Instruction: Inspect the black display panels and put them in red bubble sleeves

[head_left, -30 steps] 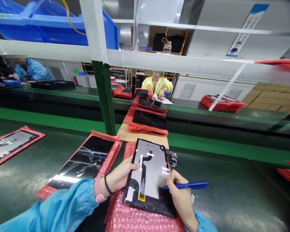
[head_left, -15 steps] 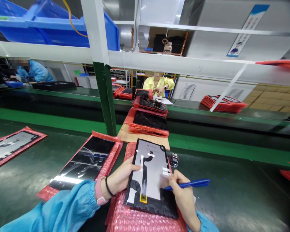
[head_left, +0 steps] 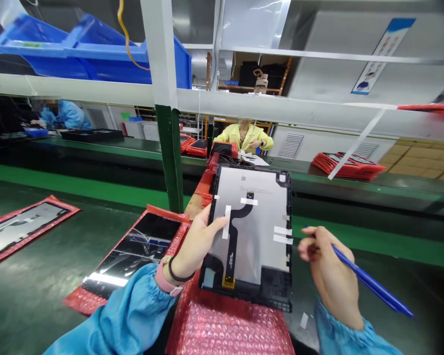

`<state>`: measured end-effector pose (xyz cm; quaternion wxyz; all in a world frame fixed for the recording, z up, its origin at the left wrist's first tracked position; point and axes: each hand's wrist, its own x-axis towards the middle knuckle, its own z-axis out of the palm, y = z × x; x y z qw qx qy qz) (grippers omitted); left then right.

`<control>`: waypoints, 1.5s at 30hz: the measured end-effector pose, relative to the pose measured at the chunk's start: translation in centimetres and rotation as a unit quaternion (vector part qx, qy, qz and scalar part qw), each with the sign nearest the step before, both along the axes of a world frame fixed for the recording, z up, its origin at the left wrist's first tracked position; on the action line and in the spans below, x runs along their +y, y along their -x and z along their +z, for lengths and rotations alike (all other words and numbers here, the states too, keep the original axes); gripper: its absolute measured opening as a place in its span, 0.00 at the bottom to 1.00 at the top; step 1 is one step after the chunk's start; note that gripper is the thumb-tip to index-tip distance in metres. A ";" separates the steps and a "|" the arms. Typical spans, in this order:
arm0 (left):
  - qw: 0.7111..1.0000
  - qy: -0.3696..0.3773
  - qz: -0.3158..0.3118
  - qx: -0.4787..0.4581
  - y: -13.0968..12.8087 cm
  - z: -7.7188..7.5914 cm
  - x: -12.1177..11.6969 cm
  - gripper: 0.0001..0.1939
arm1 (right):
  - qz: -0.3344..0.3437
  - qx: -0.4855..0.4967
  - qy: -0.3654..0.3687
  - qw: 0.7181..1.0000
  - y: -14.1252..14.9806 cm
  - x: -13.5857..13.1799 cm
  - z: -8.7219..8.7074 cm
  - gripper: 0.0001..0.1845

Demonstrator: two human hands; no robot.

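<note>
My left hand (head_left: 202, 241) grips the left edge of a tablet screen panel (head_left: 255, 231), thumb over its back. The panel is tilted up toward me, its silver back showing a black flex cable (head_left: 232, 246), white tape strips and a black frame. Off to the panel's right and apart from it, my right hand (head_left: 329, 268) is closed around a blue pen (head_left: 373, 283), whose long end points down to the right. Beneath the panel lies red bubble wrap (head_left: 229, 325). To the left, another screen panel (head_left: 133, 254) rests glossy side up on red bubble wrap.
A further panel (head_left: 25, 224) lies on bubble wrap at the far left. A green post (head_left: 170, 158) rises behind the bench. Across the gap, a person in yellow (head_left: 244, 135) sits by stacked red packets (head_left: 348, 165). Blue bins (head_left: 92, 54) hang overhead.
My left hand has raised the panel and tilted it upright. My right hand has moved away from it to the right, and the pen has swung to point down-right.
</note>
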<state>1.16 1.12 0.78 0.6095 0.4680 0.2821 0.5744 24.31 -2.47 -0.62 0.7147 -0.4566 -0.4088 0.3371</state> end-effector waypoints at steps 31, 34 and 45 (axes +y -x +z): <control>1.000 0.002 -0.006 -0.010 1.1 1.2 3.0 0.17 | 0.142 -0.011 0.038 0.989 2.5 0.8 0.1 0.17; 1.000 -0.007 -0.007 -0.002 1.1 1.1 3.1 0.15 | 0.185 -0.025 0.028 0.982 2.4 0.7 0.4 0.17; 0.996 -0.057 0.001 0.066 1.0 0.8 2.1 0.22 | 0.017 -0.198 0.031 0.980 2.3 0.9 -0.7 0.12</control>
